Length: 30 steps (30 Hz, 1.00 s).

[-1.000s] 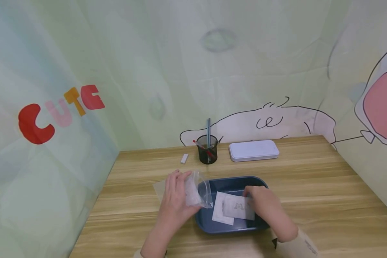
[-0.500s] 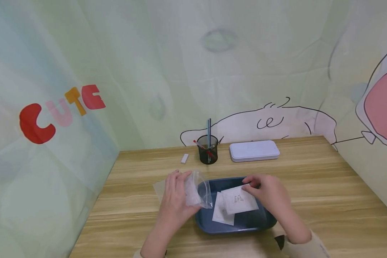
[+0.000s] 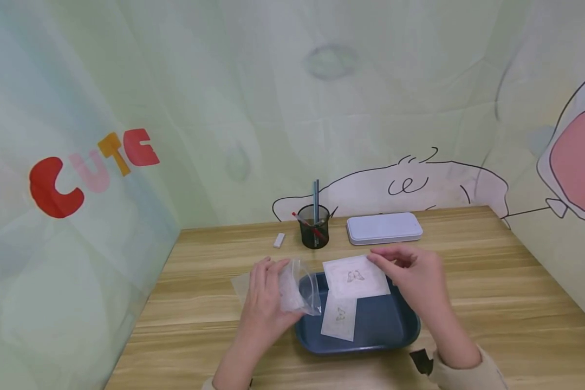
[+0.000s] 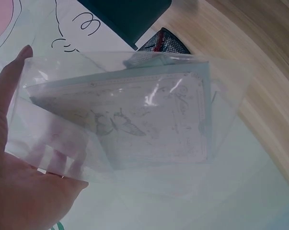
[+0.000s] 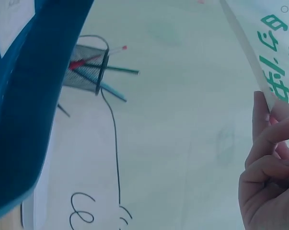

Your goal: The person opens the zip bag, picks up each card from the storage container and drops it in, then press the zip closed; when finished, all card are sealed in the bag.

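My left hand [image 3: 263, 309] grips a clear zip bag [image 3: 312, 295] at the tray's left side, its mouth turned to the right. Inside the bag, a card with a butterfly print [image 4: 118, 123] shows through the plastic. My right hand [image 3: 421, 281] pinches a white paper card [image 3: 356, 287] by its upper right corner, raised over the tray's far side. That card has a butterfly print on its face and green handwriting on its back in the right wrist view. A second white butterfly card [image 3: 338, 322] lies in the dark blue tray [image 3: 382, 327].
Behind the tray stand a black mesh pen cup [image 3: 314, 233] with pens and a white pencil case [image 3: 384, 227]. A small white eraser [image 3: 279, 240] lies left of the cup. A pale translucent sheet [image 3: 241, 284] lies by the left hand. Printed curtains enclose the wooden table [image 3: 492, 292].
My right hand has lifted the upper card from the tray, up and away toward the far rim, uncovering the butterfly on the card below. The left hand and bag have stayed in place.
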Available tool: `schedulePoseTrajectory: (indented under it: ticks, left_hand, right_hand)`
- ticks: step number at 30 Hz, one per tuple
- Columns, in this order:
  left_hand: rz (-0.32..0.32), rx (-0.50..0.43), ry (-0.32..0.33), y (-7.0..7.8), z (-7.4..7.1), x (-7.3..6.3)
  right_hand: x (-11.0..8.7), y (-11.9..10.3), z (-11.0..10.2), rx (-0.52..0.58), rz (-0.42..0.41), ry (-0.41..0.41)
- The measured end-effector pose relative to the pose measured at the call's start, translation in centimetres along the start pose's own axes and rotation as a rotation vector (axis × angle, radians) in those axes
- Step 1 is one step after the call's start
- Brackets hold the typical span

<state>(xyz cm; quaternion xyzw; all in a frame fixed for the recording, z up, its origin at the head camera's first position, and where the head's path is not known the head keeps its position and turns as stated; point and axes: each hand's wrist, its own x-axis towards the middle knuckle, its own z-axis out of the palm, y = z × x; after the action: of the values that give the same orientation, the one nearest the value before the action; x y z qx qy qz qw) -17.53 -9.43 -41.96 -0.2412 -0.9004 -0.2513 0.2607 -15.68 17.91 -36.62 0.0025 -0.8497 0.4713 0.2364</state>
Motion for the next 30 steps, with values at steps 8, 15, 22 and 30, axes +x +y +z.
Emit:
schedulePoseTrajectory:
  ticks: [8, 15, 22, 30]
  left_hand:
    - [-0.017, -0.010, -0.020, 0.3, -0.2, 0.0]
    - [0.011, -0.018, -0.003, 0.4, 0.0, 0.1]
    - [-0.002, -0.018, -0.031, 0.5, -0.1, 0.1]
    - [0.010, -0.013, -0.026, 0.4, 0.1, 0.2]
  right_hand:
    - [0.0, -0.6, 1.6, 0.109, 0.009, -0.036]
    - [0.0, -0.7, 3.3, 0.195, 0.002, -0.091]
    - [0.0, -1.4, 4.9, 0.249, 0.000, -0.112]
    - [-0.3, -1.5, 6.7, 0.263, -0.003, -0.149]
